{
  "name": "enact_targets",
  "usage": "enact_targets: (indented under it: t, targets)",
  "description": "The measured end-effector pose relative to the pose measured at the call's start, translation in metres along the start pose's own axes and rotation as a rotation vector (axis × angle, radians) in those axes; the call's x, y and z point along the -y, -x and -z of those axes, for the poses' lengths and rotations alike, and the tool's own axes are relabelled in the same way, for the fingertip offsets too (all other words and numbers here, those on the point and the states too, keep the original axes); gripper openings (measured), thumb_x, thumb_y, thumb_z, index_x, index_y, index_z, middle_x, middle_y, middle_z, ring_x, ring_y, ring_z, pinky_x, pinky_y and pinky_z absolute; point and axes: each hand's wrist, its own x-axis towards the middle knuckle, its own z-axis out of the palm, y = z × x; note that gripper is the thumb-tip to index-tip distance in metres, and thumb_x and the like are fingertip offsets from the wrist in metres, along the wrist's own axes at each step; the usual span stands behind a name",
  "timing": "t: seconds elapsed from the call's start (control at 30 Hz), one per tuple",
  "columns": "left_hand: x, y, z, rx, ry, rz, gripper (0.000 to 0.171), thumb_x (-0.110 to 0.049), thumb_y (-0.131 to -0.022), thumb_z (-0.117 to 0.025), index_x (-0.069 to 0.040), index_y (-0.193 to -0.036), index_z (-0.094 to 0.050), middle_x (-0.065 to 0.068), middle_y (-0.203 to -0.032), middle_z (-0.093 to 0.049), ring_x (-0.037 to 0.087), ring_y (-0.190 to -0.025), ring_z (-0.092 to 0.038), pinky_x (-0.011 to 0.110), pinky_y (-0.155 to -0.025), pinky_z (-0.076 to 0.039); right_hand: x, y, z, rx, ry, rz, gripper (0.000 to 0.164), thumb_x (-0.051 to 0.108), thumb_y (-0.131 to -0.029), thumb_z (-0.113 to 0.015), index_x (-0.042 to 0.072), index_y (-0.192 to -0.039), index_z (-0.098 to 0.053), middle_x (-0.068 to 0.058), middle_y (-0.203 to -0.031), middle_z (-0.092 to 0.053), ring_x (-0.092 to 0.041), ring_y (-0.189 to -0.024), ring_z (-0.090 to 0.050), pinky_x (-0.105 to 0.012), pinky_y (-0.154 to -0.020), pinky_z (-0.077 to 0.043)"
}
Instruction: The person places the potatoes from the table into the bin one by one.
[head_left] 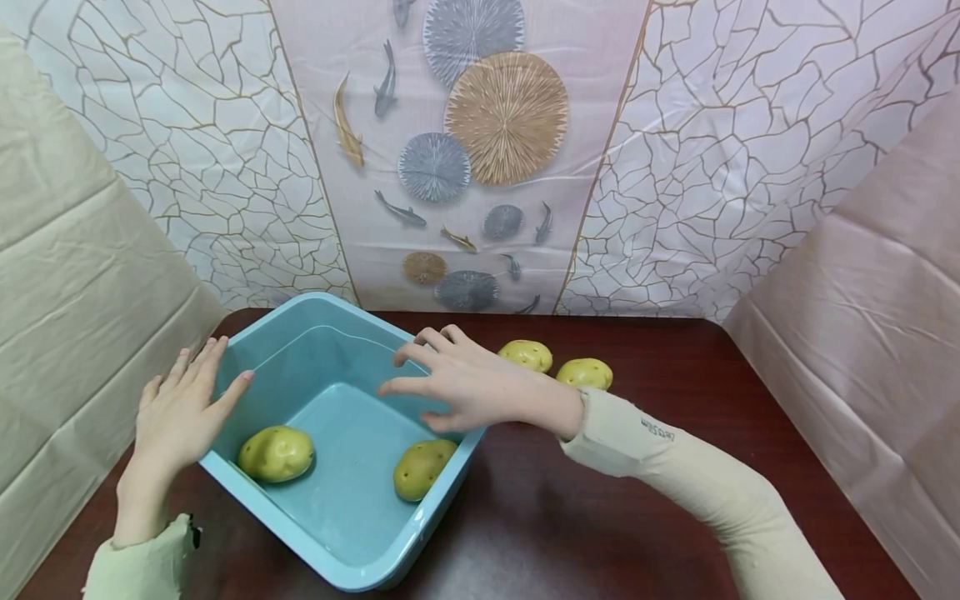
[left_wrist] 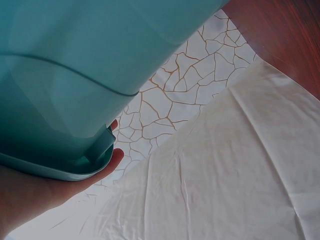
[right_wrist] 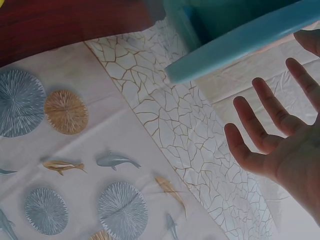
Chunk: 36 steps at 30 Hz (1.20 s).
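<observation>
A light blue plastic tub (head_left: 352,417) stands on the table with two yellow-green potatoes inside. One potato (head_left: 276,454) lies at its left side, the other potato (head_left: 423,469) against the right wall. My left hand (head_left: 180,408) lies along the left rim with fingers straight; in the left wrist view the hand (left_wrist: 55,192) shows under the tub's rim (left_wrist: 60,172). Over the right rim hovers my right hand (head_left: 465,379), fingers spread and slightly bent, holding nothing. The right wrist view shows that hand (right_wrist: 282,135) beside the tub's rim (right_wrist: 240,47).
Two more potatoes, a farther potato (head_left: 527,355) and a nearer potato (head_left: 585,373), lie on the dark red-brown table (head_left: 660,358) beyond my right forearm. A patterned cloth (head_left: 450,233) hangs at the back, and beige cloth walls (head_left: 855,333) close off both sides.
</observation>
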Motion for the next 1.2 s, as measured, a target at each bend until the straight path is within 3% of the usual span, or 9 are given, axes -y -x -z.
enact_targets:
  t: [1.2]
  targets:
    - [0.0,0.0,0.001,-0.001,0.003,0.0,0.069,-0.05,-0.093,-0.027,-0.008,-0.144,-0.006,0.024,-0.147,-0.011,0.046,-0.134,-0.004,0.067,-0.097,-0.005,0.002,0.03,-0.01,-0.155,-0.037,-0.069,0.033,0.029,-0.08,-0.058,0.028,-0.113,-0.056,0.0,-0.115,-0.051,-0.017,-0.096,-0.045,-0.034,-0.076,-0.036]
